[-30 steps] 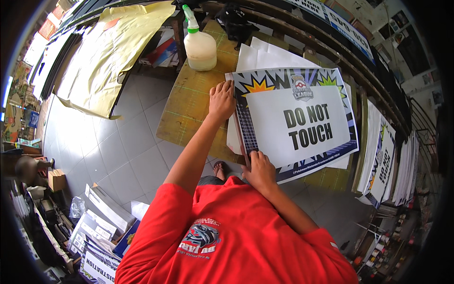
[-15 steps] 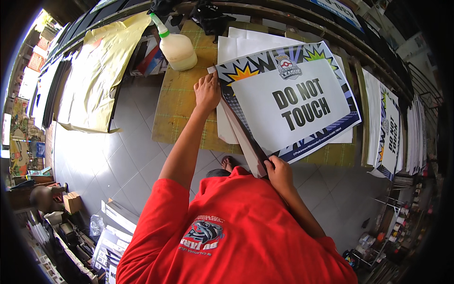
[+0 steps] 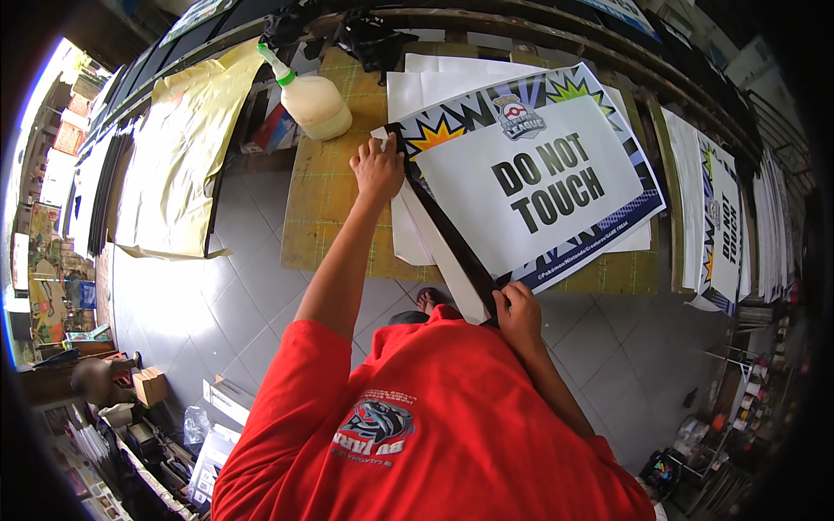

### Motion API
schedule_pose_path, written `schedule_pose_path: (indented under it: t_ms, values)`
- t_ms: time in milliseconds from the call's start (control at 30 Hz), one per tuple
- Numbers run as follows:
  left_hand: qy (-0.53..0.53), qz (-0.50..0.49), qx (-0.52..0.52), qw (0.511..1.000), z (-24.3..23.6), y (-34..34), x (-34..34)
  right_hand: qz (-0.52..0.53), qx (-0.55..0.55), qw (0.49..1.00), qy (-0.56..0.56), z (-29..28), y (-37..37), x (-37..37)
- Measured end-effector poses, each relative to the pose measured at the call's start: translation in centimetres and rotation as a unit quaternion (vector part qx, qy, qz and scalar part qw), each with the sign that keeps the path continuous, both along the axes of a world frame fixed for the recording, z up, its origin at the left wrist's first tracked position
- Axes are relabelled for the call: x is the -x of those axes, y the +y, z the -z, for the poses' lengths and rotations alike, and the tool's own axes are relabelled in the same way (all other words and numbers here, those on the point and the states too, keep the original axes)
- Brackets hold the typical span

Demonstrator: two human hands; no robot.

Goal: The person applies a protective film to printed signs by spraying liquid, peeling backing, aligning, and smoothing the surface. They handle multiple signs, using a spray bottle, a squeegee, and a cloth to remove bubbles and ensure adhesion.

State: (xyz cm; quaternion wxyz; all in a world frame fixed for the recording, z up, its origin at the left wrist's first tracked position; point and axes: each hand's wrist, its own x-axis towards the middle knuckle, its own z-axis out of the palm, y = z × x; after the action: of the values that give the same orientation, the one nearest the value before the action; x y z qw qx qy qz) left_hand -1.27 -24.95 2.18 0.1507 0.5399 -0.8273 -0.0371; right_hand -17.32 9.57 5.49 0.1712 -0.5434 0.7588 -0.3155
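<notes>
A printed sign sheet with a white panel, black lettering and a colourful comic-style border lies tilted on the worktable. Along its left edge runs a long black strip, with a pale strip beside it. My left hand is closed at the far end of the black strip, its fingertips by the sheet's upper left corner. Over the table's near edge, my right hand pinches the black strip's near end, close to my shirt. White sheets lie under the sign.
A spray bottle with a green and white nozzle stands on the wooden worktable, left of my left hand. Yellowish paper covers a stack farther left. Similar printed signs sit at the right. Dark cloth lies behind.
More of the black strip shows between the sign and the pale strip. Both hands keep their hold at its ends, while the whole view has shifted slightly.
</notes>
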Motion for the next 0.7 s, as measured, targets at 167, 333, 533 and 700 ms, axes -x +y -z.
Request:
schedule_pose_path:
  t_ms: [167, 333, 533, 700]
  values:
    - [0.002, -0.006, 0.044, 0.999, 0.5, 0.6, 0.4, -0.002, 0.001, 1.000, -0.008, 0.3, 0.1, 0.2]
    - [0.018, -0.010, 0.056, 0.998, 0.4, 0.9, 0.5, 0.008, 0.002, 0.999, -0.040, 0.1, 0.0, 0.4]
    - [0.047, -0.031, 0.015, 0.998, -0.2, 0.6, 0.9, 0.019, 0.010, 0.998, -0.055, -0.9, 0.1, 0.6]
    - [0.056, -0.022, -0.046, 0.997, -1.2, -0.5, 0.0, 0.047, 0.011, 0.995, -0.088, -1.8, 0.5, 0.9]
